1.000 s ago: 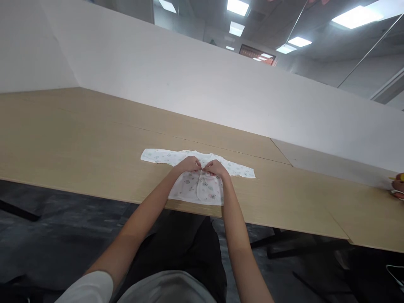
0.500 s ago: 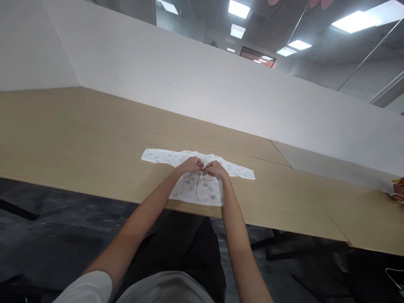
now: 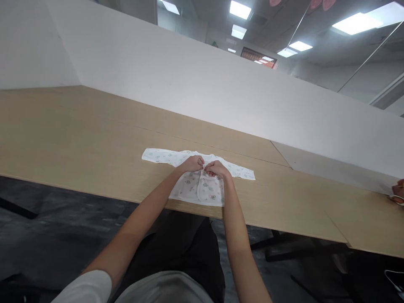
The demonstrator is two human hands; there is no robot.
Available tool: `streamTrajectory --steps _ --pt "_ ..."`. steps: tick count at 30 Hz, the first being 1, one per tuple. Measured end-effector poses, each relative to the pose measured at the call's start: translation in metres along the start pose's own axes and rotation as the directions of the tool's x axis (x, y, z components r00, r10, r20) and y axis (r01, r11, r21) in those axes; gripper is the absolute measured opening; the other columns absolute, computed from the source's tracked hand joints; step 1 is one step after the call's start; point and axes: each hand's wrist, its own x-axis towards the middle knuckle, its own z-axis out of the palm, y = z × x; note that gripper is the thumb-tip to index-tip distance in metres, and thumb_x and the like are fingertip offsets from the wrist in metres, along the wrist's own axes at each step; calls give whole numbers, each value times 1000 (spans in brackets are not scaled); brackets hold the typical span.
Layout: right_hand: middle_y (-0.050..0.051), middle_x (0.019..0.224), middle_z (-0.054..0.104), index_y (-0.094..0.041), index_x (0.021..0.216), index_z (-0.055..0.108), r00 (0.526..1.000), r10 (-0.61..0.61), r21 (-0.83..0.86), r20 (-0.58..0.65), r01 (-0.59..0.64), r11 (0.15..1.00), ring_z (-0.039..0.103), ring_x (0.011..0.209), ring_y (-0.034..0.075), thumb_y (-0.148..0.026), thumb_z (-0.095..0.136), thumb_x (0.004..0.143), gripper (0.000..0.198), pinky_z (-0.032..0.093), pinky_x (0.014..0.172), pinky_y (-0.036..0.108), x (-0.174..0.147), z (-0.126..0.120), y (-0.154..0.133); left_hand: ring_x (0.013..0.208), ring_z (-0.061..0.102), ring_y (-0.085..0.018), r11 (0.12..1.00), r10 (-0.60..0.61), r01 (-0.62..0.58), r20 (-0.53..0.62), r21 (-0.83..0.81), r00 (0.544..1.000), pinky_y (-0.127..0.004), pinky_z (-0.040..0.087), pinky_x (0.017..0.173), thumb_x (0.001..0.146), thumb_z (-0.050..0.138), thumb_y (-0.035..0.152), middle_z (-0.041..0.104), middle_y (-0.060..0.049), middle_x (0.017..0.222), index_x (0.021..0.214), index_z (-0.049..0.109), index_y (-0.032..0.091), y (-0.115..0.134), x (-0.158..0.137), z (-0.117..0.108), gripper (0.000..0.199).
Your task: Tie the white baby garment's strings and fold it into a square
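A long wooden table point(image 3: 78, 139) runs across the room, backed by a white partition wall point(image 3: 189, 80). Near the table's front edge lies a small white printed baby shirt point(image 3: 202, 190), spread flat, front side up, both sleeves extended sideways and the hem close to the table edge.

The person's left hand point(image 3: 191, 163) and right hand point(image 3: 216, 168) meet at the shirt's chest, just below the neckline, knuckles almost touching. Both hands are curled, fingertips pinched on the fabric along the front opening. What lies between the fingertips, a snap or a button, is too small to make out.

Judgement: the step in hand appears to be closing the top fastener of the front placket. The overlapping panels below the hands already lie together. The next move calls for holding the two fabric edges aligned and pressing them squarely together, without dragging the shirt off its flat position.

At the far right edge of the table, part of another person's hand point(image 3: 399, 191) is visible, well apart from the shirt.
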Motion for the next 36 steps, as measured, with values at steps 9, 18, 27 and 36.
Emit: streamTrajectory --steps 9,18,27,36 --pt "-4 47 53 -12 66 56 999 17 -3 -33 -17 1000 48 39 6 -15 63 75 13 35 39 15 6 1 5 72 62 -16 1000 -6 6 -27 -22 1000 -22 45 59 65 58 19 67 -2 83 93 56 17 4 -2 0 29" --pt "-4 48 53 -11 70 63 996 -40 -44 77 44 998 48 40 6 -14 61 76 7 35 40 16 -1 -4 1 65 62 -15 979 3 10 63 -205 998 -22 46 55 65 59 21 65 0 78 92 51 18 1 -1 0 28" --pt "-1 48 54 -12 60 60 978 -41 -71 205 56 996 47 41 6 -26 66 75 22 36 41 17 -5 -11 3 62 64 -14 894 -140 209 194 -397 971 -24 51 56 70 59 19 64 -2 79 100 44 17 19 -9 -4 33" --pt "3 55 62 -10 72 68 900 33 -193 435 57 980 55 45 10 -30 71 71 20 42 43 18 -19 -6 -7 72 67 -20 848 -51 283 463 -448 885 -30 53 63 62 73 30 67 -3 76 104 42 18 21 -16 -17 54"
